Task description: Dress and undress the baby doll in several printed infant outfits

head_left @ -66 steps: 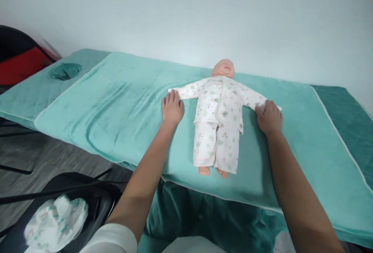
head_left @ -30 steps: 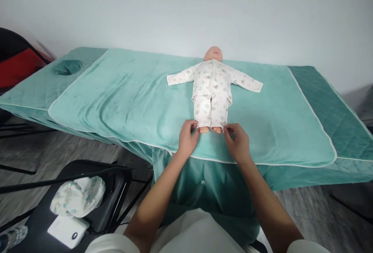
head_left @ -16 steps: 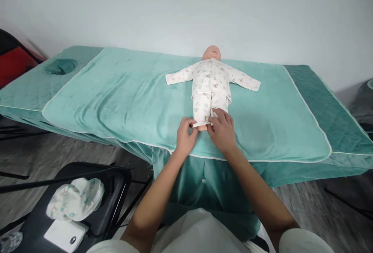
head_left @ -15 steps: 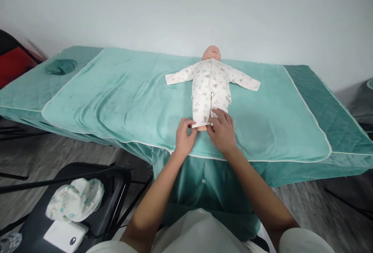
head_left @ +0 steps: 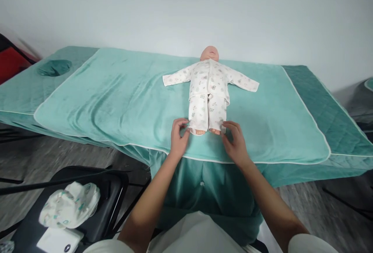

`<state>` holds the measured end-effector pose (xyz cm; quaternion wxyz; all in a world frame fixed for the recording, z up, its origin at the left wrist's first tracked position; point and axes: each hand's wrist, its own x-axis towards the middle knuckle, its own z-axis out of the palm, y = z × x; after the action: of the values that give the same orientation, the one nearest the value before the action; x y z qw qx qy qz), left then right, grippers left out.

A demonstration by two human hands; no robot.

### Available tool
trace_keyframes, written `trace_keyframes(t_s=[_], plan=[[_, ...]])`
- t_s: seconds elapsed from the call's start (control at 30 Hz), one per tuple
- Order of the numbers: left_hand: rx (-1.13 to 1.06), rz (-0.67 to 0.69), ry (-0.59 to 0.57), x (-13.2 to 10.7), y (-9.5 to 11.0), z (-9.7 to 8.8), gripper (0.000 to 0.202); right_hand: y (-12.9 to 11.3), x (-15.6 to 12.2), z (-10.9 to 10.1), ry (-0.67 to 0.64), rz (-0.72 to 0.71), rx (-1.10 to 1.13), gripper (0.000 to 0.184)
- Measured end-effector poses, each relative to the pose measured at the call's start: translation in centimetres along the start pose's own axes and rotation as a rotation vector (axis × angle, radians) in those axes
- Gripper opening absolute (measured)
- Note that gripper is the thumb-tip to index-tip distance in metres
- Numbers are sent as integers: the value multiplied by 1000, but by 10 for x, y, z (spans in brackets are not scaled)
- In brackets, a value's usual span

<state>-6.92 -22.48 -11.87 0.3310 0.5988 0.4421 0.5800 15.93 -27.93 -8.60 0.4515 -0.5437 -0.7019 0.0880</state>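
A baby doll (head_left: 210, 53) lies on its back, dressed in a white printed jacket (head_left: 207, 78) with both sleeves spread wide. Its matching trousers (head_left: 198, 110) cover the legs, and the toes show below the two cuffs. My left hand (head_left: 178, 138) is at the outer edge of the left-side cuff, with the fingers and thumb curled around the fabric's corner. On the other side, my right hand (head_left: 235, 142) pinches the outer edge of the right-side cuff between fingers and thumb.
The doll rests on a green blanket (head_left: 140, 89) over a padded massage bed with a face hole (head_left: 55, 67). At lower left a black chair (head_left: 101, 206) bears a printed cloth bundle (head_left: 70, 205) and a white box-like device (head_left: 60, 240). A wall (head_left: 186, 8) stands behind.
My right hand has moved right, from the inner edge of the left-side cuff to the right-side cuff's outer edge. My left hand stays by the left-side cuff. Both trouser legs now show.
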Motion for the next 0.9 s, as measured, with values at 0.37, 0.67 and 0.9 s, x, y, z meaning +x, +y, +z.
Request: trace_keyframes(t_s=[0.37,0.67,0.9], plan=[[-674,-434,184,91,-13,23,20,2,17,1,-28,10,-7,6],[-757,-485,118,140,-30,50,24,23,34,-28,-243,73,158,14],[-793,-646,-69,180,-39,62,42,101,127,12,232,595,529,27]])
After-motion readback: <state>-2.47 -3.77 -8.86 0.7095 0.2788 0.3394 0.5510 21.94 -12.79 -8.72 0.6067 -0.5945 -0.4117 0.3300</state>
